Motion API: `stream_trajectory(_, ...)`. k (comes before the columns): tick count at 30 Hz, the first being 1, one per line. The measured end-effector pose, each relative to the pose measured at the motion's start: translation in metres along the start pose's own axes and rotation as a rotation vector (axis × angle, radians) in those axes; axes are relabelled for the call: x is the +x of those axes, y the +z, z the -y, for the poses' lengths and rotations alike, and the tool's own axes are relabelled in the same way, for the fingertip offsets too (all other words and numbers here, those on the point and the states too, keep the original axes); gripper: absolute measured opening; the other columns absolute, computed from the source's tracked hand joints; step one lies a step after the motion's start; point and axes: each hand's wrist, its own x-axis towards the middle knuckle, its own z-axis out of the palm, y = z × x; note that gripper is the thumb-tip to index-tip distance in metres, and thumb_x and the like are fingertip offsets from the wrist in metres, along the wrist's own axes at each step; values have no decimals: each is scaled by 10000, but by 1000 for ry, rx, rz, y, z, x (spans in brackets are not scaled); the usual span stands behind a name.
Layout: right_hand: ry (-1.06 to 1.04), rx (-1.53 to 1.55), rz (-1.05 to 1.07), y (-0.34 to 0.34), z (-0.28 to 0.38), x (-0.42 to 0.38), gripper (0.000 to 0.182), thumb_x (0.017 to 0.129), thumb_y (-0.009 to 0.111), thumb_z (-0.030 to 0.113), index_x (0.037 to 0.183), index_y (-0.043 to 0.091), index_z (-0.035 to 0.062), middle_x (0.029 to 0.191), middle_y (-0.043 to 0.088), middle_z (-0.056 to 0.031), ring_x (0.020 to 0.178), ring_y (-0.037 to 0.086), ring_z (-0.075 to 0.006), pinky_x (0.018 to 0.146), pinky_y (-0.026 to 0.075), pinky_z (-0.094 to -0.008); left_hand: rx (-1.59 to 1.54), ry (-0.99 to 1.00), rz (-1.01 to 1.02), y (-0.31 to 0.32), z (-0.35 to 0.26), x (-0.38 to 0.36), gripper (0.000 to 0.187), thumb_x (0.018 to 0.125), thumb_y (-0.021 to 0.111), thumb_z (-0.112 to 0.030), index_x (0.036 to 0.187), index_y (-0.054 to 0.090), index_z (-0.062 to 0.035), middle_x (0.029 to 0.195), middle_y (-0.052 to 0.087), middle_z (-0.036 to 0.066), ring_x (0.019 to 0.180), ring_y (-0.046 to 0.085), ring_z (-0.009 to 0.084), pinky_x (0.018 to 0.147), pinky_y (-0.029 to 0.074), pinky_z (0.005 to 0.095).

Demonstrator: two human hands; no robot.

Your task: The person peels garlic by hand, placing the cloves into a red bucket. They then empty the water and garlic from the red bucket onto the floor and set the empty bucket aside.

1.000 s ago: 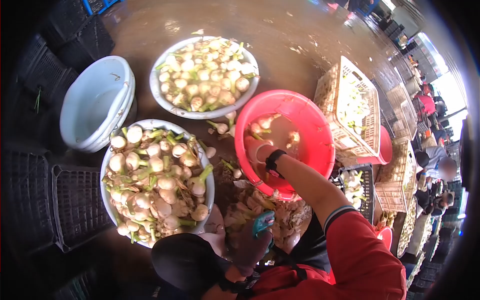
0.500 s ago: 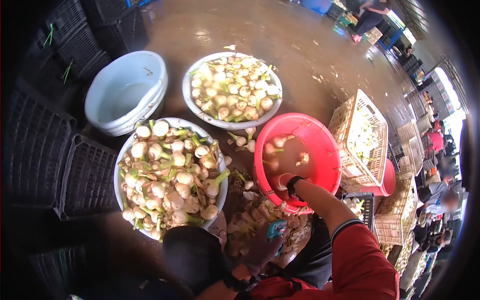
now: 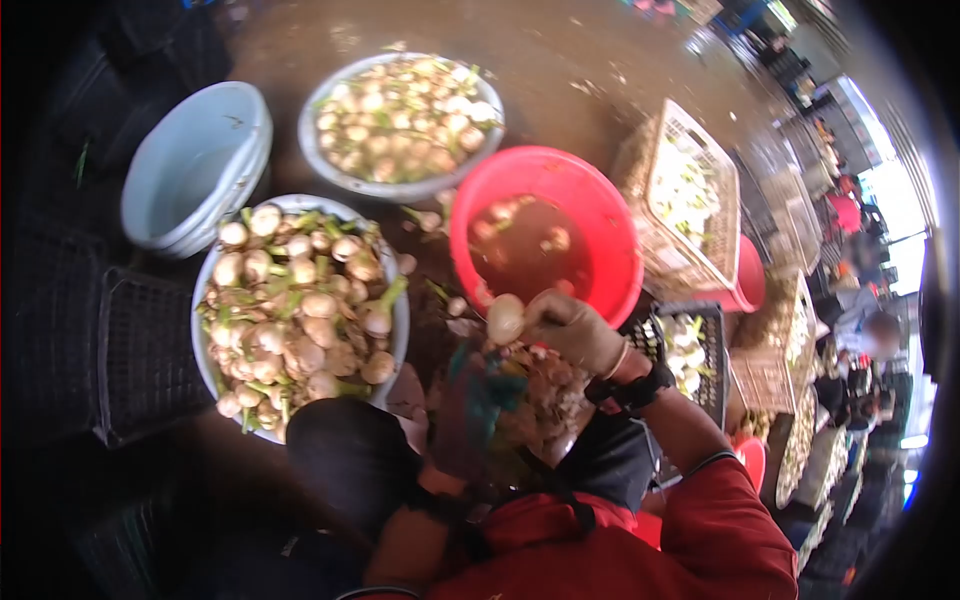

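Observation:
In my right hand, which wears a pale glove, is a smooth white bulb that looks like fresh garlic. My fingers close on its right side, just below the rim of the red tub. Murky water and several bulbs fill the tub's bottom. To the left, my left hand, in a dark glove, is closed around a teal object; blur hides its kind. Beneath both hands lies a heap of peeled skins. A basin of untrimmed garlic bulbs stands left of my knee.
A second basin of bulbs stands behind. Nested pale-blue tubs and dark crates are at left. On the right are a cream crate and a black crate, both holding bulbs. People work along the far right.
My right hand has come out of the red tub with a white bulb and moved toward my left hand. My left hand has shifted up and left. The camera view has tilted.

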Motion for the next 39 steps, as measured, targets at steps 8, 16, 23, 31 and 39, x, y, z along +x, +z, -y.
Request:
stream_trajectory(8, -182, -334, -280, 43, 0, -47, 151, 760, 663, 29, 905, 626, 53, 917, 634, -107, 824, 620, -270, 721, 492, -345, 294, 76, -70, 17, -6, -12, 486, 841, 555, -37, 1309, 429, -17, 1201, 525, 122, 1027, 579, 214, 861, 507, 309)
stream_trajectory(16, 7, -662, -411, 76, -9, -60, 127, 802, 602, 150, 878, 627, 51, 804, 608, -153, 783, 595, -347, 696, 480, -433, 1462, 734, -19, 10, 2, -18, 453, 719, 602, 49, 1162, 539, -22, 1091, 531, 115, 1062, 536, 241, 929, 446, 347)
stream_trajectory(23, 57, -676, -496, 76, -21, -58, 178, 820, 565, 229, 844, 620, 61, 777, 623, -188, 767, 621, -382, 691, 493, -485, 1194, 632, -20, -3, 7, -20, 476, 710, 574, 35, 1182, 544, -19, 1104, 552, 116, 1033, 561, 242, 903, 464, 337)
stream_trajectory(31, 293, -878, -287, 23, -29, -83, 249, 825, 597, 263, 955, 678, 67, 906, 665, -128, 883, 637, -325, 745, 515, -390, 337, 92, 132, -13, -12, -28, 462, 876, 561, -170, 1307, 453, -42, 1142, 577, 132, 841, 620, 211, 695, 539, 295)
stream_trajectory(39, -301, -612, -172, 63, -8, -81, 198, 819, 621, 255, 840, 653, 61, 761, 620, -133, 758, 615, -331, 672, 483, -426, 778, -18, 86, 6, -10, -34, 415, 878, 578, -73, 1284, 496, -103, 1110, 539, 34, 929, 545, 113, 772, 490, 245)
